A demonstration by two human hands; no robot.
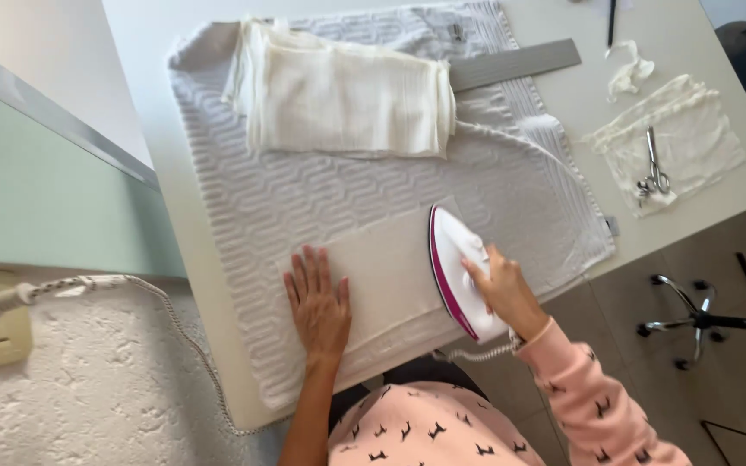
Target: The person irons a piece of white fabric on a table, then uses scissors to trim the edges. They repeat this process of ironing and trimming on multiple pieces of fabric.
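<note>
Here, right hand [504, 289] grips white-pink iron [459, 269] — left hand [317, 302] flattens cloth [386, 276].

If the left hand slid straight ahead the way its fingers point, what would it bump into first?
The left hand lies flat on the cream cloth piece, fingers pointing up the table. It would probably cross bare white towel first, then meet the folded cloth stack.

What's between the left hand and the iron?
Only a bare strip of the cream cloth being pressed. The left hand lies flat on it; the right hand holds the iron. Head view shows it.
</note>
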